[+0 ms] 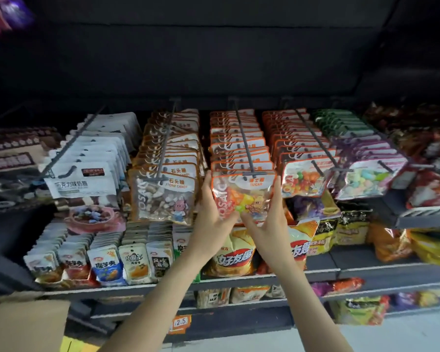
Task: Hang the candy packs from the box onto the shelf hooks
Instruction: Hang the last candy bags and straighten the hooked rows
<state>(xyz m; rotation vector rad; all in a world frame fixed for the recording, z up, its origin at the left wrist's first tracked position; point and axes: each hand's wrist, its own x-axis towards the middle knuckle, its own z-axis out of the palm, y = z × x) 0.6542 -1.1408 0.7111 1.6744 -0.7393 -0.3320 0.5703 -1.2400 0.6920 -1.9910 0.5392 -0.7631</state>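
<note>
We see both hands raised to the front orange-edged clear plastic candy pack [243,196] marked SUGAR, which hangs at the tip of a dark metal shelf hook [244,141]. The left hand [214,214] lies along its left edge with fingers straight; the right hand [267,219] cups its right edge and lower corner, fingers spread. Whether the thumbs pinch the pack, we cannot tell. A brown cardboard box [23,323] sits at lower left.
</note>
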